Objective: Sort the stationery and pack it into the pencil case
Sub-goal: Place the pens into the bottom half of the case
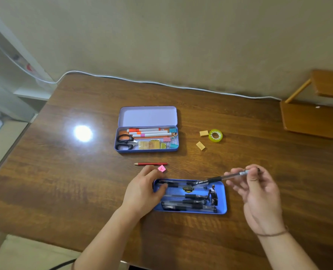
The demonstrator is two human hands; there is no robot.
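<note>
A dark wooden table (64, 182) is carrying the work, standing against a plain beige wall.

Nearest the person, a blue tin tray (223, 203) is lying flat with several black gel pens (189, 206) resting lengthwise in it. The left hand (144, 191) is bracing the tray's left end, fingers curled over the rim; it is grasping nothing else. The right hand (259, 193) is pinching one black gel pen (220, 178) by its rear end between thumb and fingertips, with the tip pointing left and hovering over the tray's far rim.

The step in hand appears to be placing this pen with the others. For a clean result, the pen should be lowered parallel to the pens already lying there, and the left hand should be steadying the tray so it is not sliding.

Just beyond the left hand, a pink cube eraser (161, 168) and a red pencil (151, 163) are lying loose. Farther right, two tan erasers (200, 145) and a roll of clear tape (215, 135) are waiting. Farthest, the open purple pencil case (148, 115) is holding markers (150, 132), scissors (125, 142) and binder clips (172, 140), well apart from both hands.
</note>
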